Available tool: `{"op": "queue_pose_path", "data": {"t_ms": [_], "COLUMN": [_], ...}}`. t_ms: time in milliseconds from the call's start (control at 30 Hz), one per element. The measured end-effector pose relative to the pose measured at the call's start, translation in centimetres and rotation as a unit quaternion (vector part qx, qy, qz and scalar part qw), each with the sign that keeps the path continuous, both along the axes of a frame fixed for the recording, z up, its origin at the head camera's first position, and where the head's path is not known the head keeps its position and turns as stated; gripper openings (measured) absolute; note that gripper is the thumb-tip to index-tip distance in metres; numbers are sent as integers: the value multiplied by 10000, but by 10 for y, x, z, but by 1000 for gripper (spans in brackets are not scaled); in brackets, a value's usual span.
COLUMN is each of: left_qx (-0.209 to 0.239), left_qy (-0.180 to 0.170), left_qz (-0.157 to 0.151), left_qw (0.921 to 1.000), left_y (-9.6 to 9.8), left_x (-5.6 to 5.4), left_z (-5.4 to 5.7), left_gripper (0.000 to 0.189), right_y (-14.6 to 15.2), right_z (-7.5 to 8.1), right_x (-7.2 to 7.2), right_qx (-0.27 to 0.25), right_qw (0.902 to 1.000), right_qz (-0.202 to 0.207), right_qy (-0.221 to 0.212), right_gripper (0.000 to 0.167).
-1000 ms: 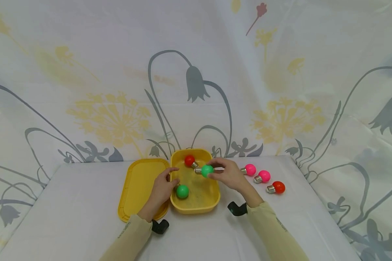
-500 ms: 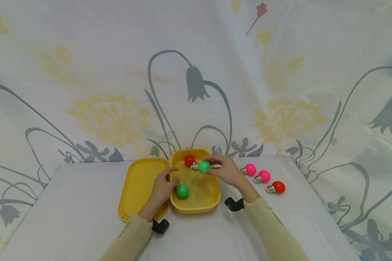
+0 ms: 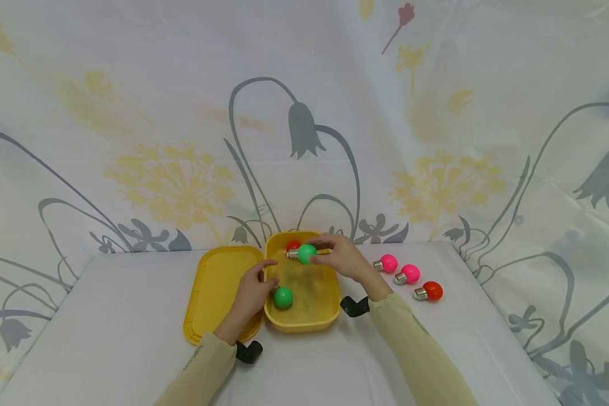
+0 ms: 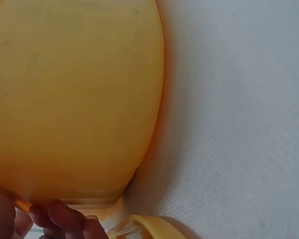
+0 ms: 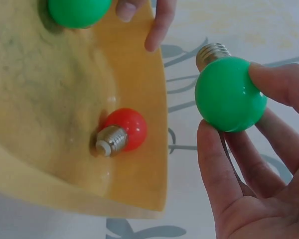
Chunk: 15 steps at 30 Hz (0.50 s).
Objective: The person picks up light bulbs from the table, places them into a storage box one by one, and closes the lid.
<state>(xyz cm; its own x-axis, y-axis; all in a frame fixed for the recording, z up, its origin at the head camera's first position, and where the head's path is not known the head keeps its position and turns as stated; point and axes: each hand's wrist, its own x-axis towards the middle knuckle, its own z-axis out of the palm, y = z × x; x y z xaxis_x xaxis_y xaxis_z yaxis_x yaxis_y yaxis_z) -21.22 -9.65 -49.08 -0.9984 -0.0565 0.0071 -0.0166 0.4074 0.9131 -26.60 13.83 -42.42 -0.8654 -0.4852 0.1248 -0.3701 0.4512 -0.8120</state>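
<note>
A green light bulb (image 3: 307, 254) hangs over the far part of the yellow plastic box (image 3: 309, 327), its metal screw base pointing left. My right hand (image 3: 344, 258) pinches its round end between thumb and fingertips, as the right wrist view shows. At the box's left wall, my left hand (image 3: 250, 292) holds the rim, with thumb and index finger reaching over it and other fingers (image 4: 65, 219) against the outside. Inside the box lie a second green bulb (image 3: 283, 298), near the left thumb, and a red bulb (image 5: 127, 130) at the far end, partly covered in the head view.
A flat yellow lid (image 3: 215, 293) lies left of the box, partly under the left forearm. Right of the box, two pink bulbs (image 3: 410, 274) and a red bulb (image 3: 433, 291) lie on the white cloth. A flower-printed curtain (image 3: 304, 186) rises behind the table.
My right hand has carried the green bulb left and slightly toward the back, so it now overlaps the red bulb in the head view. My left hand has stayed put.
</note>
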Motion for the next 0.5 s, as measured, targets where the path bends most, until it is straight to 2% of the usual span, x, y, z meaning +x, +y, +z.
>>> {"op": "queue_pose_path", "data": {"t_ms": [167,500], "left_qx": [15,-24], "left_qy": [8,-23], "left_qz": [-33,-15], "left_qw": [10000,10000], "left_y": [0,-1], "left_x": [0,0], "left_z": [0,1], "left_gripper": [35,35], "right_y": [-6,-16], "right_z": [-1,-14], "right_x": [-6,-18], "right_qx": [-117,-390], "right_qw": [9998,9976], "right_qz": [25,19], "right_qy": [-157,-581], "right_gripper": [36,34]}}
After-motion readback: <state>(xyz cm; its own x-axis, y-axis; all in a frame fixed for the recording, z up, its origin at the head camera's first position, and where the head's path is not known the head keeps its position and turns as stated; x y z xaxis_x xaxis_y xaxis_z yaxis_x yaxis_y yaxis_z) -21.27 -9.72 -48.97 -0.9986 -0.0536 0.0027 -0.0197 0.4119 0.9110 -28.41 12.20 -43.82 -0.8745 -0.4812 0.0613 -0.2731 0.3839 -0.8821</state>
